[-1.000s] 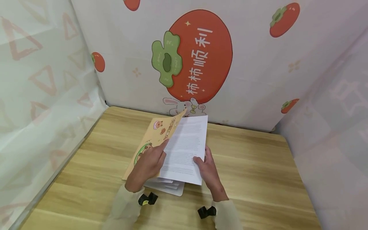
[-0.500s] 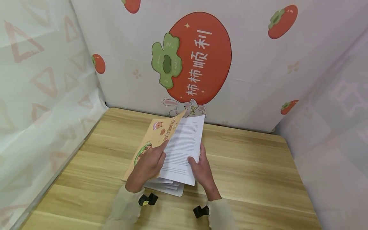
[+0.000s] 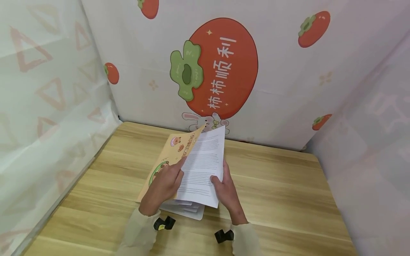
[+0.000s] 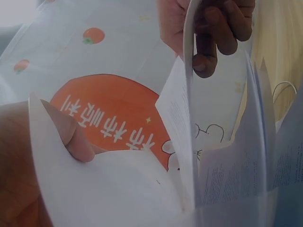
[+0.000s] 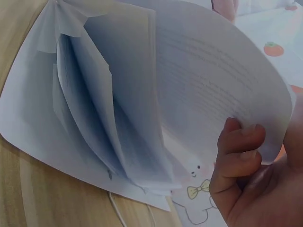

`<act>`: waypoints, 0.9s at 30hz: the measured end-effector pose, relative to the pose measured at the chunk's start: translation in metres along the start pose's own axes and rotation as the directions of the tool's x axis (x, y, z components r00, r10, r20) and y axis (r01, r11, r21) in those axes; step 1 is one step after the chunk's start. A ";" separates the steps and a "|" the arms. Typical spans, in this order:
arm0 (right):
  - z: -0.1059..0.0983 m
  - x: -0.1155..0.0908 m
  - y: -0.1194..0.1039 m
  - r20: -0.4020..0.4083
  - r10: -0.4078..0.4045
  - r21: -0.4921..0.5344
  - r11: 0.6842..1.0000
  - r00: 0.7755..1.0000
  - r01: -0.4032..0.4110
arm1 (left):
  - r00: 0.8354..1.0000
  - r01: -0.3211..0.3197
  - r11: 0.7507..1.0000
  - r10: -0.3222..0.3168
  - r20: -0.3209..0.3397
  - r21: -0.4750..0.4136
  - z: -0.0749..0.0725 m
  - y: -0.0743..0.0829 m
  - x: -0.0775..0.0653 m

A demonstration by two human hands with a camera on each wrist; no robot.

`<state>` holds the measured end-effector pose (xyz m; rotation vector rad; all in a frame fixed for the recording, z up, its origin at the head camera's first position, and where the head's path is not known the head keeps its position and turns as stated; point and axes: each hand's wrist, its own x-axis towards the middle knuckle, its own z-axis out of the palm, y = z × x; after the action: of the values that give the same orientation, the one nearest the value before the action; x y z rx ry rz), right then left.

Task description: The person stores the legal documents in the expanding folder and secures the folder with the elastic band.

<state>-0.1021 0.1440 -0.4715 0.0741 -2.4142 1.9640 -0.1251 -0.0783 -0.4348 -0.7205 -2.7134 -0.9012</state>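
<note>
An orange document folder (image 3: pixel 175 145) with cartoon animals on its cover stands partly open on the table. My left hand (image 3: pixel 164 183) pinches the cover's free edge, thumb on its white inner side (image 4: pixel 118 184) in the left wrist view. White printed sheets (image 3: pixel 205 163) lean against the cover's inside. At their right edge my right hand (image 3: pixel 227 190) grips them, thumb on the printed face, fingers curled behind. In the right wrist view that hand (image 5: pixel 246 175) bends the paper in a curve. Fanned inner leaves (image 5: pixel 94 99) show beneath, their rounded corners (image 3: pixel 193 213) jutting toward me.
The wood-grain table (image 3: pixel 275 185) extends to both sides. A printed cloth wall (image 3: pixel 272 99) with persimmons and a rabbit rises behind it, with pale side walls (image 3: pixel 57 135). Black wrist cameras (image 3: pixel 164 223) sit at both cuffs. A thin white cable (image 5: pixel 116 208) lies by the folder.
My right hand has shifted left with the printed sheets, bringing them closer to the cover, then stays nearly still. The left hand keeps its hold on the cover.
</note>
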 end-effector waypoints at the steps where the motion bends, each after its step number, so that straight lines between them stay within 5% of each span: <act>1: 0.000 0.001 0.001 0.010 -0.005 0.012 1.000 1.000 0.005 | 1.000 -0.003 1.000 0.003 -0.005 0.002 0.001 0.000 0.000; 7: 0.004 0.001 0.007 0.045 0.012 0.025 1.000 0.999 -0.013 | 1.000 -0.016 1.000 0.017 -0.025 0.010 0.006 0.001 -0.004; 27: 0.025 0.013 0.001 -0.088 0.046 -0.069 0.996 0.995 -0.052 | 0.998 -0.052 0.999 0.052 -0.046 -0.015 0.004 0.002 0.002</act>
<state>-0.1154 0.1193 -0.4772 -0.0711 -2.4509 1.8568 -0.1262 -0.0737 -0.4359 -0.7605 -2.6379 -0.9180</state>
